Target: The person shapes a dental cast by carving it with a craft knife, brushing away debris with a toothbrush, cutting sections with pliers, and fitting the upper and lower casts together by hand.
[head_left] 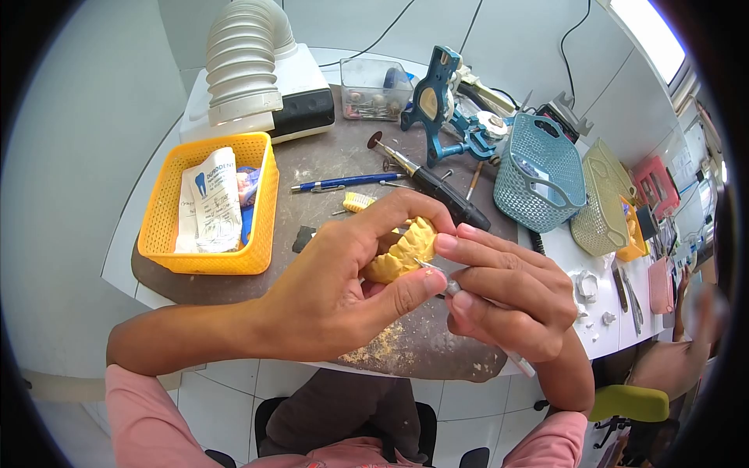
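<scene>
Gripping a yellow dental cast (413, 248) between thumb and fingers, the left hand (324, 288) holds it above the desk (118, 261), on the near side of the rotary handpiece (438, 187). The right hand (519, 288) is wrapped round a slim metal tool (452, 288), whose point meets the cast, and a fingertip of that hand touches the cast too. Left of the handpiece lie a blue pen (351, 181) and, nearer, a small yellow dental piece (359, 202); farther left stands a yellow basket (207, 264) with a white printed paper (211, 203) inside. Behind the handpiece stand a blue articulator (429, 129) and a clear plastic box (376, 70) of small bits. To its right is a blue-green basket (530, 201). Yellow shavings (382, 352) lie scattered well nearer the person than the handpiece.
</scene>
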{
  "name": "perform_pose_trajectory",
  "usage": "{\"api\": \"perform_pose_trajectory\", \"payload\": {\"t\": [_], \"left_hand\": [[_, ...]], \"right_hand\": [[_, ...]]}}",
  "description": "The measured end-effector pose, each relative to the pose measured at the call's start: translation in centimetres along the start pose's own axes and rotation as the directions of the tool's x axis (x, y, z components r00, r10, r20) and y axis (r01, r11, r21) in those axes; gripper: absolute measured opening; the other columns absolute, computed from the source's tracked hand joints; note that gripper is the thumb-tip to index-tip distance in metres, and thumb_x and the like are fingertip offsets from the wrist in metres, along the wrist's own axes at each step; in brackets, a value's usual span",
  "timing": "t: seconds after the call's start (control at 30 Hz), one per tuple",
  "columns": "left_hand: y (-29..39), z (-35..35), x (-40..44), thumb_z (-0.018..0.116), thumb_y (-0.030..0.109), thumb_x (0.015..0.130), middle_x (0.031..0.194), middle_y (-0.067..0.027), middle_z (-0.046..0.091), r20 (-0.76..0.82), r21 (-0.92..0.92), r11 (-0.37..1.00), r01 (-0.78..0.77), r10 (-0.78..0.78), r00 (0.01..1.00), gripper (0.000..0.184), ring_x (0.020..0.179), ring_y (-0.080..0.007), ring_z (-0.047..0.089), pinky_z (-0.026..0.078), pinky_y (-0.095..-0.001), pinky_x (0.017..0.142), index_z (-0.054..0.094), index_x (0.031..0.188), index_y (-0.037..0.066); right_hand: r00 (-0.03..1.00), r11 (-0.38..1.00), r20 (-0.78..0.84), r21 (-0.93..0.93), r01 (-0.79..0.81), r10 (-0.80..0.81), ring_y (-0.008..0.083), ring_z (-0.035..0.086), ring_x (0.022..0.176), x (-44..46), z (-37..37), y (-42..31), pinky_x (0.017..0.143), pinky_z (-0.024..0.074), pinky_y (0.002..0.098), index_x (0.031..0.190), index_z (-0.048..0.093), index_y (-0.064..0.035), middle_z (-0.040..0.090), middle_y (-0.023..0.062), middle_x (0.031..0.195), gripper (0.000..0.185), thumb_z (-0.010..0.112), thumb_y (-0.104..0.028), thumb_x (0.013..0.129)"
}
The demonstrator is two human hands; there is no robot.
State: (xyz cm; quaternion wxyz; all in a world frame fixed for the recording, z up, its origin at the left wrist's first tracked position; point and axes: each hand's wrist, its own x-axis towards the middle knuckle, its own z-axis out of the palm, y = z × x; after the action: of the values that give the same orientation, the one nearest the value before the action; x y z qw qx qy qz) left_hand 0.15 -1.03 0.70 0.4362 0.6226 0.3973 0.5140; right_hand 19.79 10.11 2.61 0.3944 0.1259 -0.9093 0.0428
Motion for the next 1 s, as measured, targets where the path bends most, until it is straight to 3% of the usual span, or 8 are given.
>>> {"api": "perform_pose_trajectory", "payload": {"t": [0.2, 0.27, 0.5, 0.57, 0.6, 0.67, 0.9, 1.0], "left_hand": [[0.31, -0.05, -0.02, 0.063, 0.015, 0.098, 0.118, -0.0046, 0.052, -0.003, 0.014, 1.000, 0.017, -0.017, 1.000, 0.035, 0.108, -0.0090, 0.050, 0.042, -0.0260, 0.093, 0.049, 0.129, 0.004], [0.17, -0.07, -0.01, 0.062, 0.014, 0.099, 0.118, -0.0049, 0.052, 0.006, 0.030, 0.999, 0.026, -0.026, 1.000, 0.034, 0.108, -0.0093, 0.050, 0.043, -0.0258, 0.092, 0.049, 0.129, 0.003], [-0.30, 0.24, 0.27, 0.062, 0.017, 0.100, 0.125, -0.0076, 0.053, -0.019, -0.036, 0.997, -0.066, 0.065, 0.998, 0.039, 0.115, -0.0111, 0.051, 0.044, -0.0270, 0.096, 0.047, 0.133, 0.003], [-0.31, 0.35, 0.21, 0.062, 0.018, 0.100, 0.127, -0.0085, 0.052, -0.015, -0.079, 0.996, -0.039, 0.038, 0.999, 0.040, 0.117, -0.0116, 0.050, 0.044, -0.0274, 0.098, 0.047, 0.134, 0.002], [-0.31, 0.40, 0.18, 0.062, 0.019, 0.100, 0.128, -0.0088, 0.052, -0.014, -0.094, 0.995, -0.029, 0.028, 1.000, 0.041, 0.117, -0.0117, 0.050, 0.043, -0.0275, 0.098, 0.046, 0.134, 0.002], [-0.13, 0.31, 0.06, 0.062, 0.018, 0.100, 0.127, -0.0085, 0.051, -0.017, -0.050, 0.998, -0.023, 0.022, 1.000, 0.040, 0.116, -0.0116, 0.050, 0.043, -0.0271, 0.097, 0.046, 0.133, 0.002], [0.29, 0.06, -0.06, 0.061, 0.015, 0.100, 0.121, -0.0058, 0.050, -0.003, 0.144, 0.989, -0.039, 0.040, 0.999, 0.036, 0.111, -0.0105, 0.049, 0.042, -0.0266, 0.095, 0.046, 0.131, 0.003], [0.43, 0.23, -0.13, 0.061, 0.013, 0.100, 0.121, -0.0052, 0.050, -0.014, 0.032, 0.999, 0.029, -0.028, 1.000, 0.036, 0.111, -0.0099, 0.049, 0.042, -0.0267, 0.095, 0.046, 0.131, 0.003]], "right_hand": [[1.000, 1.000, 0.009, -0.012, 0.006, -0.006, 0.0384, 0.073, 0.098, 0.03, 0.09, 0.08, 0.087, 0.0608, 0.0522, 0.092, 0.059, -0.0011, 0.070, 0.0151, 0.085, 0.023, 0.079, -0.005, 0.081], [0.999, 1.000, -0.040, 0.014, 0.023, -0.022, 0.0366, 0.073, 0.098, 0.17, 0.30, 0.21, 0.089, 0.0609, 0.0504, 0.079, 0.059, 0.0026, 0.067, 0.0149, 0.082, 0.021, 0.078, 0.000, 0.072], [0.997, 0.997, -0.041, 0.058, -0.058, 0.060, 0.0360, 0.073, 0.101, 0.32, 0.00, -0.13, 0.091, 0.0602, 0.0497, 0.080, 0.062, 0.0009, 0.067, 0.0120, 0.082, 0.021, 0.080, -0.001, 0.071], [0.997, 0.995, 0.029, 0.063, -0.075, 0.073, 0.0382, 0.072, 0.101, 0.22, -0.34, -0.16, 0.092, 0.0574, 0.0539, 0.097, 0.059, -0.0044, 0.070, 0.0136, 0.085, 0.023, 0.078, -0.008, 0.085], [0.997, 0.995, 0.030, 0.063, -0.076, 0.074, 0.0382, 0.072, 0.101, 0.24, -0.24, -0.15, 0.092, 0.0574, 0.0539, 0.097, 0.059, -0.0044, 0.070, 0.0136, 0.085, 0.023, 0.078, -0.008, 0.085], [0.999, 0.999, -0.038, 0.026, -0.019, 0.020, 0.0362, 0.073, 0.101, 0.31, 0.12, -0.06, 0.091, 0.0604, 0.0501, 0.079, 0.061, 0.0018, 0.067, 0.0123, 0.081, 0.022, 0.080, -0.004, 0.071], [0.999, 0.999, -0.051, 0.043, 0.015, -0.013, 0.0377, 0.073, 0.098, 0.23, 0.23, 0.14, 0.089, 0.0609, 0.0506, 0.080, 0.060, 0.0041, 0.066, 0.0142, 0.081, 0.021, 0.078, -0.003, 0.072], [0.999, 0.999, -0.044, 0.021, 0.029, -0.028, 0.0378, 0.073, 0.097, 0.24, 0.21, 0.17, 0.088, 0.0613, 0.0509, 0.080, 0.059, 0.0040, 0.066, 0.0148, 0.081, 0.021, 0.077, -0.001, 0.071]]}}
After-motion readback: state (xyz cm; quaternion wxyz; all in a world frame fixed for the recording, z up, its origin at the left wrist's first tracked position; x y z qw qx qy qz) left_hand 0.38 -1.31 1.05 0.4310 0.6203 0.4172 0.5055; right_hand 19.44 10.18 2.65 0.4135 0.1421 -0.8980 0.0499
